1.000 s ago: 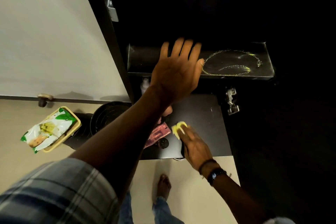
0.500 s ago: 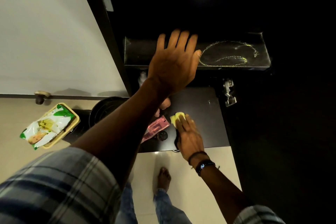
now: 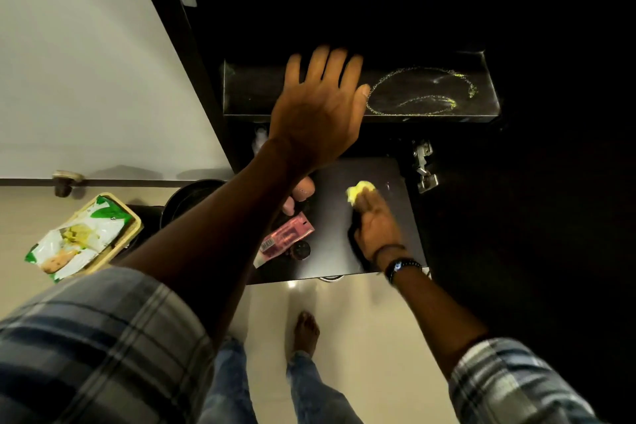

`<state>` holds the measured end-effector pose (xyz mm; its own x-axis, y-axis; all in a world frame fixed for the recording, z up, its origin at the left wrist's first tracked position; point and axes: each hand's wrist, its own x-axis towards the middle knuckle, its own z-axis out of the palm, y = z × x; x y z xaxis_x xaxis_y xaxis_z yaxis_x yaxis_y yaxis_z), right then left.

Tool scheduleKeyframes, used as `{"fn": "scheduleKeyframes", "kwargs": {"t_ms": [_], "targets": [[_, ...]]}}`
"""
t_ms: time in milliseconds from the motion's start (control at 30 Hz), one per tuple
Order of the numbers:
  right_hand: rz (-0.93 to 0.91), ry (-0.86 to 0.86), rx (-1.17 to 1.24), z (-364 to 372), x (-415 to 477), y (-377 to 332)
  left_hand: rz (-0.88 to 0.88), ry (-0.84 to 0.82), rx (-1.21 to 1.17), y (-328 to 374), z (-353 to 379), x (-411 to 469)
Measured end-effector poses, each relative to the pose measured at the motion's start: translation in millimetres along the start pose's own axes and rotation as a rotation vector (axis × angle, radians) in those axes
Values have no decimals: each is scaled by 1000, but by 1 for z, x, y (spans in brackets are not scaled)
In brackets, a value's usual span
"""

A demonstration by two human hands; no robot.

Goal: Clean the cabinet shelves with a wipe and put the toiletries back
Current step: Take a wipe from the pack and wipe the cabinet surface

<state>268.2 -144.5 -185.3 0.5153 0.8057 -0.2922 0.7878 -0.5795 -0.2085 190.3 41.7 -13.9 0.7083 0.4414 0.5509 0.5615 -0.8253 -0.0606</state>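
Observation:
My left hand (image 3: 318, 110) lies flat with straight fingers on the left part of the upper dark shelf (image 3: 481, 113), which shows a yellowish smear ring (image 3: 420, 89) to the right. My right hand (image 3: 375, 224) presses a yellow wipe (image 3: 358, 191) onto the lower dark shelf (image 3: 330, 189). On that shelf's left side lie a pink tube (image 3: 287, 237), a small dark round cap (image 3: 301, 249) and pinkish bottles (image 3: 303, 189), partly hidden by my left forearm.
The white cabinet door (image 3: 86, 62) stands open at left. On the floor sit a wipes packet (image 3: 75, 237) on a yellow tray (image 3: 136, 222) and a black bin (image 3: 186, 200). A metal hinge (image 3: 425, 165) sits right of the lower shelf. My bare foot (image 3: 306, 334) is below.
My right hand has slid the yellow wipe to the right and a little deeper along the lower shelf. My left hand stays flat on the upper shelf.

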Motion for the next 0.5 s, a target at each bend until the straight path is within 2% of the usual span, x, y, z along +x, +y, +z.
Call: {"fn": "scheduleKeyframes", "kwargs": {"t_ms": [133, 267, 367, 500], "targets": [[-171, -23, 70, 25, -66, 15, 2, 17, -19, -1, 0, 0], [2, 16, 71, 19, -53, 67, -9, 42, -26, 0, 0, -2], [17, 62, 146, 15, -27, 32, -9, 37, -26, -1, 0, -2], [-230, 86, 132, 41, -33, -32, -10, 15, -45, 1, -2, -1]]}}
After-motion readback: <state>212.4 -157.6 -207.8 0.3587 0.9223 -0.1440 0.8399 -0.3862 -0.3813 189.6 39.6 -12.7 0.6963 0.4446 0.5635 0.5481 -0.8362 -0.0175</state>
